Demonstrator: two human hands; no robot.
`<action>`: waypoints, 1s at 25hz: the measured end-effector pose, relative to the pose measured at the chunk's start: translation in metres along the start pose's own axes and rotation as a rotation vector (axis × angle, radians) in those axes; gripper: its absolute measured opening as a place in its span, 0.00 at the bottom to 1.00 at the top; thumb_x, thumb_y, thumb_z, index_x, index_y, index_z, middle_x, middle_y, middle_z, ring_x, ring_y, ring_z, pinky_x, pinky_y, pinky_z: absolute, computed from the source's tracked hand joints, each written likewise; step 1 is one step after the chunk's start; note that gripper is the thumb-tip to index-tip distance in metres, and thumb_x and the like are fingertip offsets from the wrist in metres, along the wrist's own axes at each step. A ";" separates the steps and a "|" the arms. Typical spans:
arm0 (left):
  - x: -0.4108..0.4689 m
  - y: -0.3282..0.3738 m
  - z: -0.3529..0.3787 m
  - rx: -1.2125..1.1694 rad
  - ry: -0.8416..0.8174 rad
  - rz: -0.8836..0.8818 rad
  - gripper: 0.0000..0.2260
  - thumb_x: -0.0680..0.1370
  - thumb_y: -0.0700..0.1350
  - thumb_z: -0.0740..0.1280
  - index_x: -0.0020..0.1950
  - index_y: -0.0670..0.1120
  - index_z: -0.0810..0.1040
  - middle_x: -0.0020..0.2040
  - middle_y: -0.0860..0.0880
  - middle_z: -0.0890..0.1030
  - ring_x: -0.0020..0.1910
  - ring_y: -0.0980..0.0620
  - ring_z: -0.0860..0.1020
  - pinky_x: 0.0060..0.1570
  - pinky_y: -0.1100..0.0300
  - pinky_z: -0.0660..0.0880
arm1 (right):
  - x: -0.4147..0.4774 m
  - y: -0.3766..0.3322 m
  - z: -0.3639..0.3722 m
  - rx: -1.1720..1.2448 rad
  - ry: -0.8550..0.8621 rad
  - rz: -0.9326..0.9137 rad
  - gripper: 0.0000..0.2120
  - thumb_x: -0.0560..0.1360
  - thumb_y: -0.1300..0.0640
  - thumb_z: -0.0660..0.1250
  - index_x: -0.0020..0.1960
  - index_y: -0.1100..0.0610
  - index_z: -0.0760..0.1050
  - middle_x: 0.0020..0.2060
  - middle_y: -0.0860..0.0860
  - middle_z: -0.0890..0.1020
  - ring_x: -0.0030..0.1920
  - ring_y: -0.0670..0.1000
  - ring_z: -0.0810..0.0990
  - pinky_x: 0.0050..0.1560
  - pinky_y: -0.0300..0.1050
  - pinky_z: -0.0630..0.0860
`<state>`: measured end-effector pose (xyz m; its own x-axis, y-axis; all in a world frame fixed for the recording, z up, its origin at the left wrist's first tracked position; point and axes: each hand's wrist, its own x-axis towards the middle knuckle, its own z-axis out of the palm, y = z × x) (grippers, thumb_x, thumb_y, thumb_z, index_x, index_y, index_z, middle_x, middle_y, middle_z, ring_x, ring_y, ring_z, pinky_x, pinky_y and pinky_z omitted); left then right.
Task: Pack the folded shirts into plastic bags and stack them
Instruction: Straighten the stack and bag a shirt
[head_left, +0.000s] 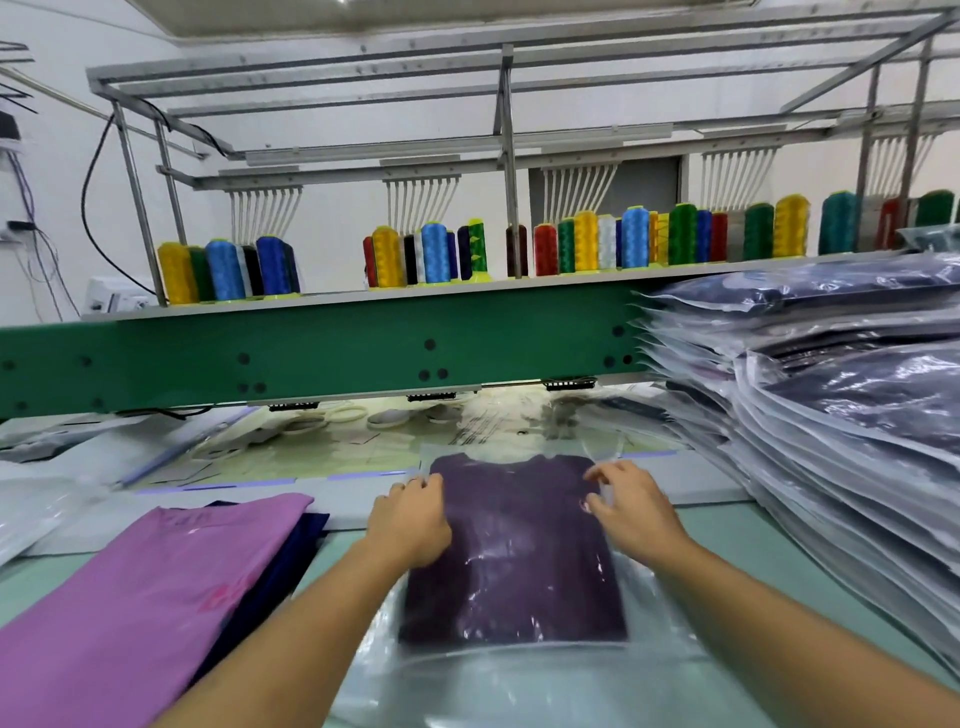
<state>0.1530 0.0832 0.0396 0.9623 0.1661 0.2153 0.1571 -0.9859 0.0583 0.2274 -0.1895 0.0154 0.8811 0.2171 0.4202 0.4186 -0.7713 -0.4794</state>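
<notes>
The left hand (410, 525) and right hand (631, 512) are bare. Both forearms (291, 623) are bare down to the lower frame edge.

The stack of bagged shirts (841, 426) runs off the right edge, the pink shirt (156, 597) hides most of a navy shirt (307, 535), and small items (353, 415) under the green beam (332, 353) are too blurred to tell.

A long green metal beam (332, 353) dotted with black bolt heads spans the far side from left to right. On the grey shelf (337, 300) along its top stand cones of coloured thread (587, 241): yellow, blue, green, red, black and white. Above them rises a grey metal frame (506, 104) hung with fans of white guide tubes (421, 200). A black cable (89, 208) loops down at far left. White oval hoops (343, 415) lie beneath the beam.
</notes>
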 end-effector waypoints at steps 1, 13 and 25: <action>0.016 0.007 0.003 -0.013 0.011 -0.010 0.16 0.79 0.46 0.59 0.67 0.47 0.68 0.67 0.45 0.73 0.66 0.41 0.71 0.65 0.47 0.69 | 0.017 -0.008 0.010 -0.058 -0.026 -0.004 0.15 0.79 0.49 0.63 0.65 0.47 0.74 0.62 0.48 0.75 0.64 0.53 0.72 0.65 0.52 0.71; 0.130 0.024 0.096 -0.084 -0.069 -0.133 0.29 0.80 0.66 0.45 0.81 0.62 0.53 0.83 0.57 0.52 0.81 0.39 0.47 0.73 0.29 0.40 | 0.128 -0.014 0.130 -0.344 -0.381 0.018 0.32 0.77 0.29 0.43 0.80 0.35 0.47 0.82 0.51 0.46 0.80 0.64 0.42 0.76 0.68 0.39; 0.095 0.000 0.064 0.076 -0.126 -0.323 0.43 0.76 0.75 0.39 0.84 0.49 0.43 0.83 0.46 0.45 0.82 0.38 0.44 0.74 0.31 0.37 | 0.100 0.017 0.078 -0.539 -0.229 0.223 0.36 0.80 0.33 0.39 0.82 0.50 0.48 0.81 0.56 0.49 0.81 0.58 0.44 0.77 0.65 0.42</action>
<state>0.2591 0.0972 -0.0024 0.8794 0.4700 0.0754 0.4692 -0.8826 0.0295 0.3397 -0.1340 -0.0105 0.9843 0.0924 0.1502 0.1017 -0.9933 -0.0554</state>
